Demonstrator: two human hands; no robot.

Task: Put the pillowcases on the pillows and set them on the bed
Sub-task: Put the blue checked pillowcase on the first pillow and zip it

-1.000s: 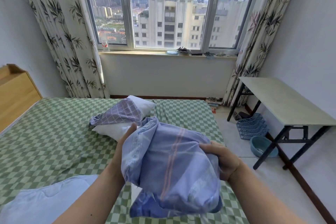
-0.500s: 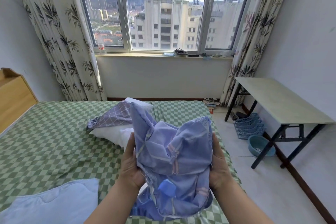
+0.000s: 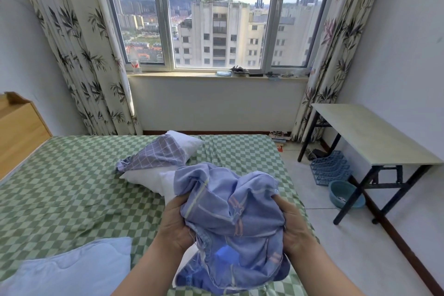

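Fingers of left hand [image 3: 176,221] and right hand [image 3: 292,226] buried in bunched blue pillowcase [image 3: 230,214]. Beyond pillowcase, white pillow [image 3: 149,176] partly hidden. Windowsill clutter [image 3: 240,71] indistinct.

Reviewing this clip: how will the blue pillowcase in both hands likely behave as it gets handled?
The blue pillowcase is probably floppy: it bunches and folds between the left hand and right hand. It is likely light, since its lower part hangs freely. Its frayed edge may snag.

Home bedroom, high-rise flat: bed [image 3: 72,187] in green checked sheet, wooden headboard [image 3: 19,132], bamboo-print curtains [image 3: 79,55], window [image 3: 216,19] over tower blocks.
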